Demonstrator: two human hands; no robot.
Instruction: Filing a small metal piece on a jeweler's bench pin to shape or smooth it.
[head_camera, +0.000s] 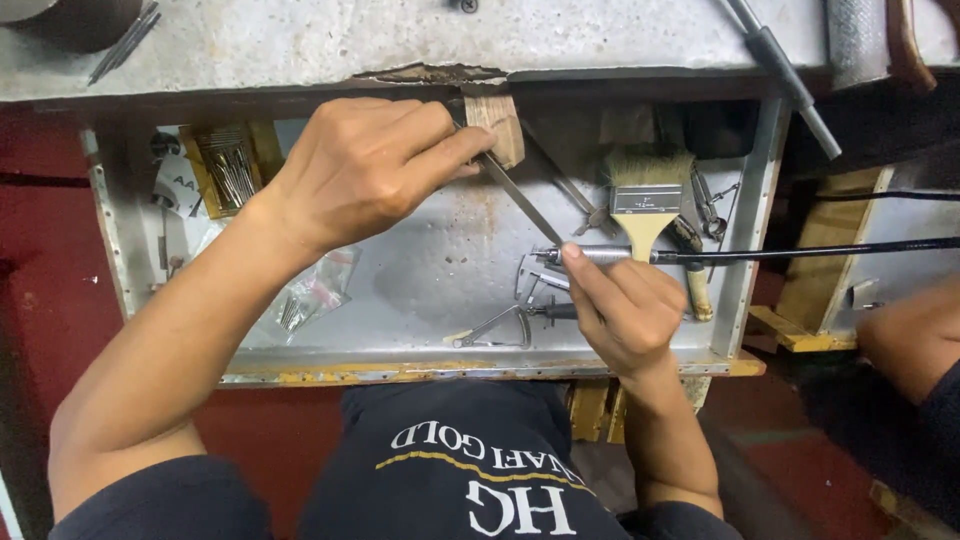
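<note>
My left hand (365, 165) grips a thin metal file (520, 200) that slants down to the right, its upper end by a small wooden block (497, 122) at the bench edge. My right hand (625, 305) holds a metal rotary handpiece (595, 255) on a black flexible shaft (810, 250) running off to the right. The file's lower tip meets the handpiece's tip just above my right fingers. Both hands hover over an open metal drawer (430, 270).
In the drawer lie a flat paintbrush (645, 200), pliers (580, 200), a wire frame tool (495, 330), a box of thin metal rods (230, 170) and plastic bags (310, 295). A grey worn bench top (400, 40) runs above. Another person's arm (910, 335) is at the right.
</note>
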